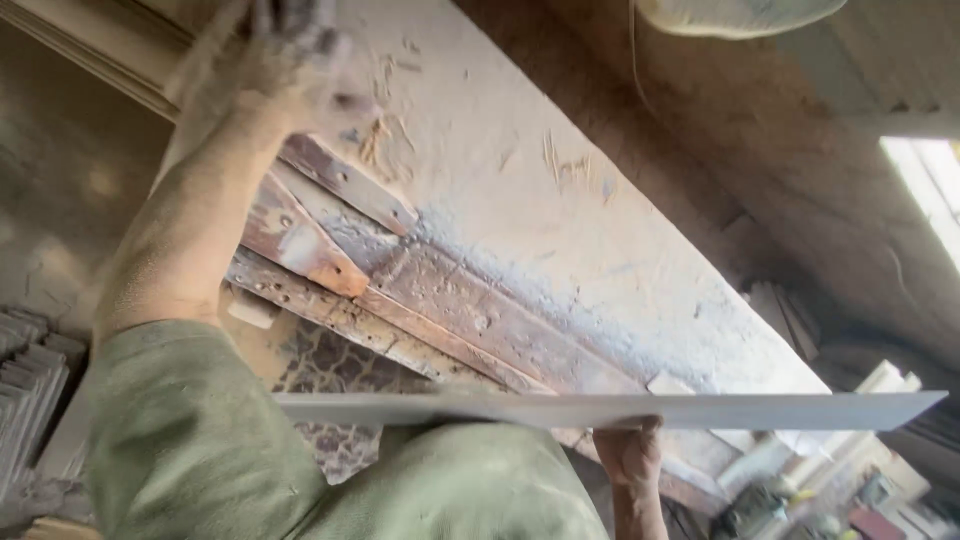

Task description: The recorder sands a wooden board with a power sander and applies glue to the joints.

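My left hand is stretched far out to the top left over a workbench top covered in pale sawdust. The hand is blurred by motion, so its grip is unclear. My left forearm is dusty and ends in a green sleeve. My right hand is low in the middle, with its fingers closed from below on a long thin grey strip. The strip lies level across the view from the middle to the right edge.
Worn reddish wooden rails run along the bench's near side, over a patterned floor. A stack of grey moulded pieces stands at the left. Scattered bits and tools lie at the bottom right. A bright window is at the right.
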